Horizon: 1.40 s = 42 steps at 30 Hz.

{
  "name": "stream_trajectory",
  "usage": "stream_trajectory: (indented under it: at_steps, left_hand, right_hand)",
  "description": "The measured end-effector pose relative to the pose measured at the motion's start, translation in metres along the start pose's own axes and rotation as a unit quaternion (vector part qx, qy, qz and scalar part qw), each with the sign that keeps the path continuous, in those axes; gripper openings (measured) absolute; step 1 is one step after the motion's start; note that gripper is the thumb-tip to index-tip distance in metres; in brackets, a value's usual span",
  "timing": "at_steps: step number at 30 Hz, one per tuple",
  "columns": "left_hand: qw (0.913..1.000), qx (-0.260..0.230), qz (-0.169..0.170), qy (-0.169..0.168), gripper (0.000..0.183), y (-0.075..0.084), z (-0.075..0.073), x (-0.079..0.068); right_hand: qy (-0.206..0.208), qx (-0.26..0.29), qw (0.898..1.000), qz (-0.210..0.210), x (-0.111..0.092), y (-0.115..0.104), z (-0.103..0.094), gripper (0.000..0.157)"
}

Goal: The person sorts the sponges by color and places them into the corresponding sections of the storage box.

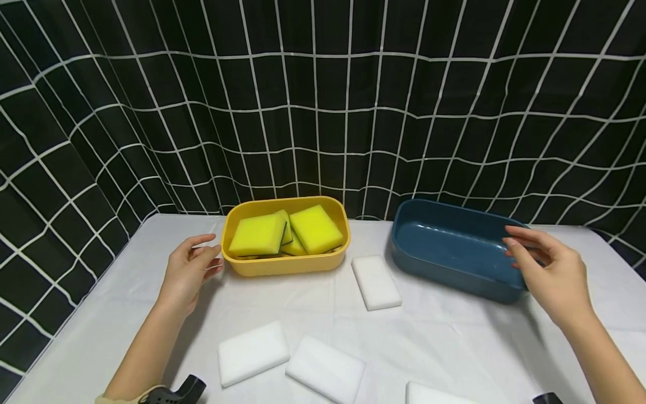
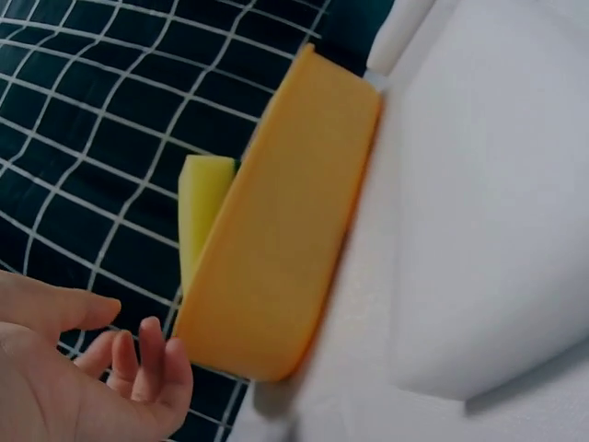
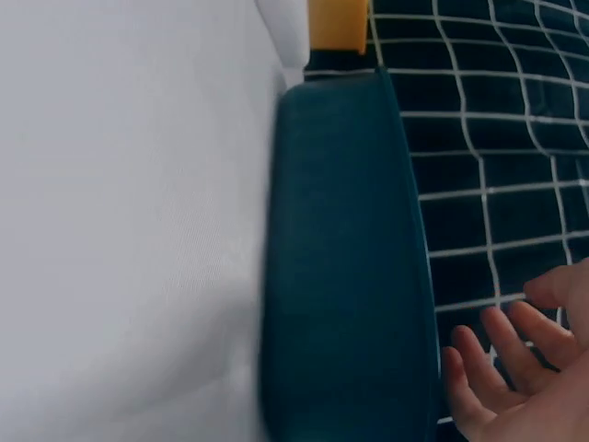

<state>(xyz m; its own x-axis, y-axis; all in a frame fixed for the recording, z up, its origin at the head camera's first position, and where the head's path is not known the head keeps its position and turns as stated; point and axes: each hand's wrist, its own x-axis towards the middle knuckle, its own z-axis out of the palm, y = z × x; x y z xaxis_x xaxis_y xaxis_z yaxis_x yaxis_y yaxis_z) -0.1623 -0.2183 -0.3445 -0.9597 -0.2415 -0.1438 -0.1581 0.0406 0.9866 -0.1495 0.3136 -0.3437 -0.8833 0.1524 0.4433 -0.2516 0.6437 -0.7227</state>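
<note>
My left hand [image 1: 184, 275] is beside the left end of a yellow plastic bin [image 1: 287, 266], fingers loosely bent and nothing held. Several yellow sponges [image 1: 258, 234] with dark scouring sides lie piled in that bin. Over at the right end of a dark blue bin [image 1: 454, 279], my right hand [image 1: 557, 275] hovers with relaxed, parted fingers and holds nothing. The blue bin's visible floor bears no objects. In the left wrist view, fingertips are close to the yellow bin's end [image 2: 276, 230]; the right wrist view shows fingers near the blue bin's wall [image 3: 350, 258].
A white sponge block [image 1: 376, 282] lies between the two bins. Nearer the front are more white blocks [image 1: 254, 353], [image 1: 325, 367] and one cut off by the lower edge [image 1: 434, 394]. White cloth [image 1: 313, 303] covers the table; a black gridded curtain [image 1: 323, 129] hangs behind.
</note>
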Motion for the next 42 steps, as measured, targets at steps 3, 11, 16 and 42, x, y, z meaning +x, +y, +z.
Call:
stream_trajectory:
  at_steps: [3,11,16,42]
  left_hand:
    - [0.9995,0.017,0.026,-0.004,0.046,0.004,-0.001,-0.002]
    - [0.9933,0.062,0.093,-0.028,0.043,0.014,0.007,-0.013]
    - [0.9863,0.069,0.138,-0.059,0.04,0.014,0.019,-0.02]
    - [0.9289,0.206,0.227,-0.208,0.035,-0.007,0.036,-0.046]
  right_hand:
    - [0.009,-0.005,1.0,0.01,0.001,0.004,-0.001,0.037]
    - [0.039,-0.007,0.999,0.022,0.004,0.019,-0.006,0.034]
    - [0.058,-0.024,0.997,0.034,0.006,0.024,-0.01,0.036]
    - [0.078,-0.066,0.988,0.12,0.008,0.054,-0.021,0.039]
